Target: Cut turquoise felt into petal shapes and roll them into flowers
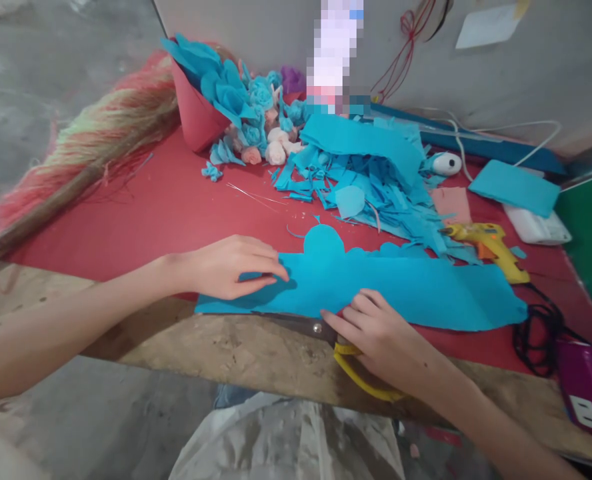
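Observation:
A long strip of bright blue paper [416, 287] lies along the front edge of the table. On its left part rests my left hand [239, 267], thumb and fingers apart, fingertips touching or just above the sheet. My right hand [371, 327] is closed around the yellow-handled scissors [349, 367] at the table edge, its index finger stretched toward the pivot. The scissors' blades run left, partly hidden under the strip. A rounded blue paper piece [323, 241] sits at the strip's far edge, close to my left fingertips.
Blue paper scraps [376, 180] are heaped behind the strip. A yellow glue gun [501, 247] lies at the right, near a black cord [539, 340] and a purple box [583, 387]. Paper flowers [261, 127], a red paper cone [193, 113] and a broom [91, 147] are at the left.

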`<state>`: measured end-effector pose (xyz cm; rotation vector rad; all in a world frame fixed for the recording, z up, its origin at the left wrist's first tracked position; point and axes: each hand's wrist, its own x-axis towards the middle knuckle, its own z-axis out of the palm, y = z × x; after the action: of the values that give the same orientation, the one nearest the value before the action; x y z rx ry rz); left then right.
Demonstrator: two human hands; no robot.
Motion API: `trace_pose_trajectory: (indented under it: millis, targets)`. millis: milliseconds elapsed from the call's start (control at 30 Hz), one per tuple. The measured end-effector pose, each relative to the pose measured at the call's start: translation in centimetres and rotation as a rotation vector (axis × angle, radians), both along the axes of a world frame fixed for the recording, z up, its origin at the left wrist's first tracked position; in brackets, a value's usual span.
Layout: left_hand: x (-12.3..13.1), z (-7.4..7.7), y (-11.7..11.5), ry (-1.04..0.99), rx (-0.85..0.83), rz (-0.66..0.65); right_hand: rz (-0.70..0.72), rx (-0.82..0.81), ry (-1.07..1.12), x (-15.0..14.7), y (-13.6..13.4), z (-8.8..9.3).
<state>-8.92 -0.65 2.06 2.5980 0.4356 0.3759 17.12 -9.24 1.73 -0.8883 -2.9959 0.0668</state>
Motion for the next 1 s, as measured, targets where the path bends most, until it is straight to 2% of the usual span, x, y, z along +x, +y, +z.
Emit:
trace_pose_trajectory:
  millis: [100, 267, 500, 1000]
  targets:
    - [-0.3, -0.7, -0.1, 0.032, 0.040, -0.018, 0.002, 0.074, -0.019, 0.3, -0.3, -0.1]
    - [-0.3, -1.7, 0.0, 0.082, 0.106, -0.027, -0.079, 0.174, -0.146, 0.7, -1.1, -0.3]
    - [-0.3, -2.0, -0.2, 0.097, 0.140, -0.023, -0.112, 0.132, -0.184, 0.6, -2.1, -0.4]
    - [-0.3, -2.0, -0.4, 0.093, 0.201, -0.021, -0.098, 0.139, -0.230, -2.2, -1.0, 0.1]
